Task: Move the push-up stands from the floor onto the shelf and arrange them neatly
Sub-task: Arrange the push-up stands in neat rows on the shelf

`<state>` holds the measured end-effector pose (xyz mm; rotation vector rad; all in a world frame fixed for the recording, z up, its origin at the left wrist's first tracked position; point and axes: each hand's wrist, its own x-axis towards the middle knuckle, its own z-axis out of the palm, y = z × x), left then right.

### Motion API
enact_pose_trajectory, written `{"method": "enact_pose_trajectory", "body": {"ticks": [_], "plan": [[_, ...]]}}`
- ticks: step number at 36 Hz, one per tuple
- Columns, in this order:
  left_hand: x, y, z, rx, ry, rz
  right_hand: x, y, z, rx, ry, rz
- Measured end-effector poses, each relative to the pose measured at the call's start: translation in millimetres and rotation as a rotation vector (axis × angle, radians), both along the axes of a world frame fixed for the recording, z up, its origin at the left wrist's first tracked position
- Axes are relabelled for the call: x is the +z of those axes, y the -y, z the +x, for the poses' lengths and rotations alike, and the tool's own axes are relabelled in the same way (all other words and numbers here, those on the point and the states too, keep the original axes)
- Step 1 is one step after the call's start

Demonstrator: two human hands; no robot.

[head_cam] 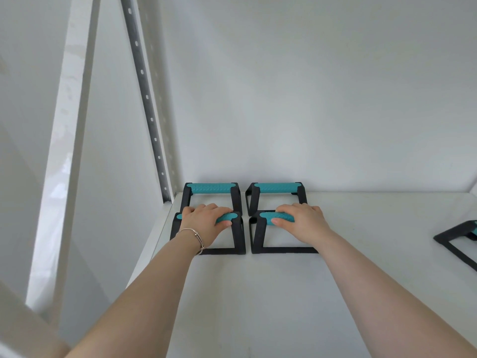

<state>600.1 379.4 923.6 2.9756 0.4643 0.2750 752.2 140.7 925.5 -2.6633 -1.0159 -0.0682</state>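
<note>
Several push-up stands with black frames and teal grips stand on the white shelf [271, 293]. Two sit at the back against the wall: the back left stand [210, 188] and the back right stand [276, 187]. In front of them are the front left stand [238, 237] and the front right stand [258, 241]. My left hand [204, 220] is wrapped around the teal grip of the front left stand. My right hand [302, 219] is wrapped around the grip of the front right stand. Both front stands rest flat on the shelf.
Another push-up stand [456, 237] lies at the right edge of the view, partly cut off. A perforated metal upright [145, 99] and a white post [64, 125] rise on the left. The white back wall [309, 99] stands right behind the rear stands.
</note>
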Motion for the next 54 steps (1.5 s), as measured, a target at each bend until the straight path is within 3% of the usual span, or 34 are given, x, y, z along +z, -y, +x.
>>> {"method": "enact_pose_trajectory", "body": {"ticks": [9, 14, 24, 33, 44, 49, 54], "plan": [[4.9, 4.2, 1.4, 0.024, -0.045, -0.021, 5.1, -0.8, -4.4, -0.02, -0.029, -0.041], [2.3, 34.5, 8.9, 0.111, 0.064, -0.041, 6.6, -1.6, -15.4, -0.064, -0.036, 0.024], [3.0, 108.9, 31.0, 0.138, 0.253, -0.007, -5.9, 45.0, -24.7, -0.33, 0.26, 0.317], [18.7, 234.1, 96.0, 0.007, 0.239, -0.023, 12.1, 163.6, 18.7, -0.41, 0.36, 0.304], [34.5, 468.2, 198.9, -0.07, 0.239, -0.167, 34.1, 387.2, 103.5, -0.573, 0.4, 0.26], [44.2, 549.2, 233.3, 0.012, 0.033, -0.435, 42.1, 471.3, 144.8, -0.657, 0.301, 0.161], [35.8, 591.2, 257.3, 0.127, -0.121, -0.634, 30.8, 502.5, 169.0, -0.658, 0.014, 0.095]]}}
